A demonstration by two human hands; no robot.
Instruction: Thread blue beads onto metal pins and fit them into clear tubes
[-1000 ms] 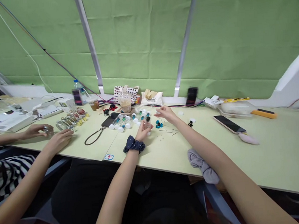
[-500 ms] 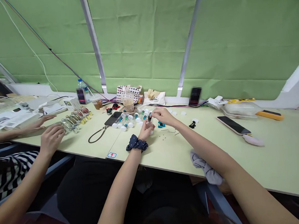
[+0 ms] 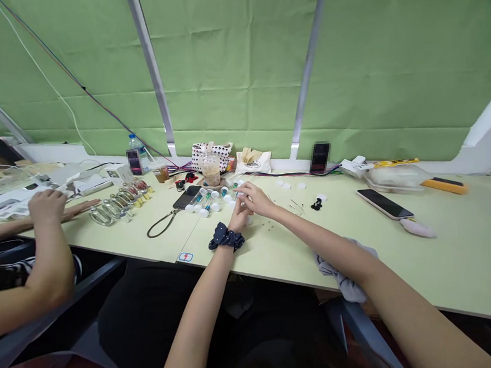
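Just above the table, my left hand (image 3: 238, 217), with a dark dotted scrunchie (image 3: 225, 237) on its wrist, is closed around a small clear vial that my fingers mostly hide. My right hand (image 3: 256, 199) reaches over from the right, its fingertips together at the vial's top, where a bit of white shows. What those fingertips grip is too small to make out. Behind and left of my hands lie several clear vials (image 3: 208, 196) with white caps and teal-green contents. Beyond my right hand are loose white caps (image 3: 286, 186).
Thin bent metal keys (image 3: 297, 206) and black parts (image 3: 316, 205) lie right of my hands. A black phone (image 3: 186, 197) with a strap is to the left, another phone (image 3: 383, 204) to the right. A drink cup (image 3: 210, 171) stands behind. A co-worker's hand (image 3: 47, 208) is raised near clear ringed objects (image 3: 112, 208).
My right fingers have shifted over the vial's top, where a black part showed before and white shows now. The co-worker's nearer hand has lifted away from the ringed objects.
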